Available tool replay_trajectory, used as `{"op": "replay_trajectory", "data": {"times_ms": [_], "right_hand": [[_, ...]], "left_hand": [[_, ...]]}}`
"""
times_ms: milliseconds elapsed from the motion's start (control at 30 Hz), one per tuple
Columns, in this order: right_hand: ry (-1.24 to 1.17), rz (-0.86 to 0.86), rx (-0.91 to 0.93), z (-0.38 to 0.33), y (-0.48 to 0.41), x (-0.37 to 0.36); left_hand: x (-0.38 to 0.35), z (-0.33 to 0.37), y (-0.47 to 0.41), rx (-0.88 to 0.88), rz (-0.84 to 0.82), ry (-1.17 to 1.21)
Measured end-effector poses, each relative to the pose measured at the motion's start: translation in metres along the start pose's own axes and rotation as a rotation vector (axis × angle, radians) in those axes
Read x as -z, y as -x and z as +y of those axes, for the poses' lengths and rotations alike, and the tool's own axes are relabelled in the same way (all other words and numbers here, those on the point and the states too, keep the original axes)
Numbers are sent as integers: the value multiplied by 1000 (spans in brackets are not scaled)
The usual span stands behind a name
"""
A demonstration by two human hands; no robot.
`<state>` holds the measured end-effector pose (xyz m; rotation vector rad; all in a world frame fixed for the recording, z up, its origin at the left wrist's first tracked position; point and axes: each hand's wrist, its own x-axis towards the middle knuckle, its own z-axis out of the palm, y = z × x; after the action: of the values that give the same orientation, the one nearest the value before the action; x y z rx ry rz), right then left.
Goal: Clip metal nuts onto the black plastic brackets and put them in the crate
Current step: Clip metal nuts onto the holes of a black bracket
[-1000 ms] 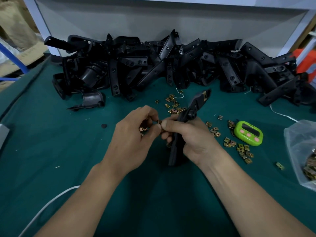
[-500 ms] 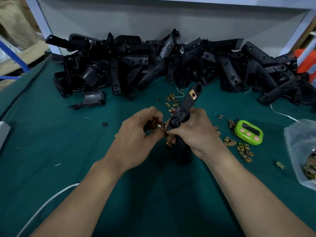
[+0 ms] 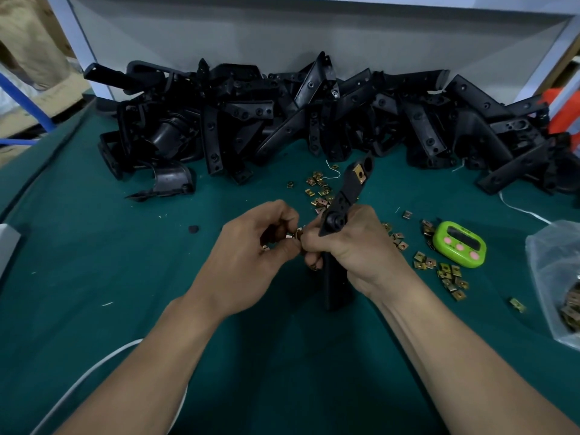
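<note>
The right hand (image 3: 354, 246) is clenched round the middle of a long black plastic bracket (image 3: 346, 191), holding it tilted up off the green-covered bench (image 3: 94, 262), probably so that its near edge faces the other hand. The left hand (image 3: 251, 255) pinches a small brass-coloured metal nut (image 3: 296, 237) between thumb and forefinger, right against the bracket beside the right thumb, apparently lined up to be pushed on. A second brass nut (image 3: 359, 173) already sits clipped on the bracket's far end.

Loose brass nuts (image 3: 445, 271) lie scattered close by on the bench, within easy reach. A heap of black plastic brackets (image 3: 282, 120) waits along the back wall.

The left fingers (image 3: 282, 215) hide most of the pinched nut, so I cannot tell whether it has begun to seat. The bracket's lower end is dark against the shadow. A clear plastic bag (image 3: 552, 277) of nuts is cut off at the right edge. No crate is in view.
</note>
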<state>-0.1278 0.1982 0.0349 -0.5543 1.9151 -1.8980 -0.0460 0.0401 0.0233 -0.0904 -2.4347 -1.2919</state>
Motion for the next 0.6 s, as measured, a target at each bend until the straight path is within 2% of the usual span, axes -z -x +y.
{"op": "replay_trajectory", "data": {"times_ms": [67,133,233,333,400,467,600], "right_hand": [[23,-18,-55,-4,-2,6],[82,70,-94,-7,-7,17],[262,382,-98,-8,-14,41],[623,644,-135,-8,-16,69],[930,666,-205,-9,-15,81],[1146,612,-267,-10,-14,80],[1242,518,-287,-8,-15,68]], "left_hand": [[-4,-4,0,26,31,-41],[-9,-8,-1,81,93,-72],[-16,-14,0,140,124,-145],[-19,-16,3,124,110,-246],[-21,-15,3,108,101,-280],[-22,-16,3,103,99,-301],[-22,-18,2,113,96,-317]]}}
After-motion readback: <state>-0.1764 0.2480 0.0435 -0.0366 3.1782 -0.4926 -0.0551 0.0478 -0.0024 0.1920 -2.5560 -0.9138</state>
